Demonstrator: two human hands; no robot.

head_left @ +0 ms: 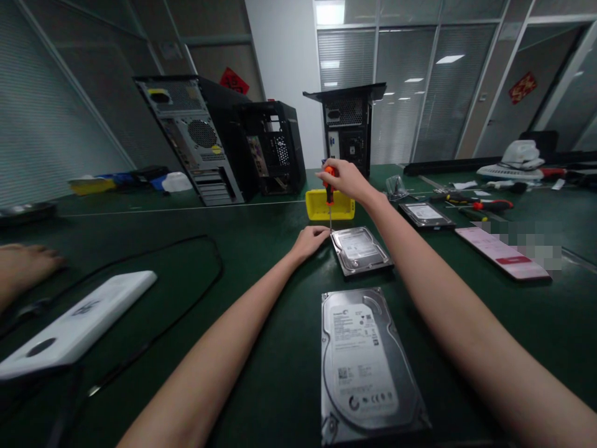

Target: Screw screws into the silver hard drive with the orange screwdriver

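Note:
My right hand point(344, 177) is closed around the orange-and-black handle of a screwdriver point(330, 196). The screwdriver stands upright, its tip at the far left corner of a silver hard drive point(359, 249) that lies label up on the table. At that same corner, the fingers of my left hand point(310, 241) are drawn together against the drive's edge, close to the screwdriver tip. Nearer to me lies a larger-looking Seagate hard drive point(364, 361), between my two forearms. Just behind the screwdriver sits a yellow tray point(317, 205).
Computer cases point(205, 137) stand at the back. On the right are another hard drive point(426, 214), a pink-screened phone point(504, 252) and red-handled pliers point(494, 205). To the left, a white power bank point(84, 320) and a black cable point(186, 311) lie near another person's hand point(28, 267).

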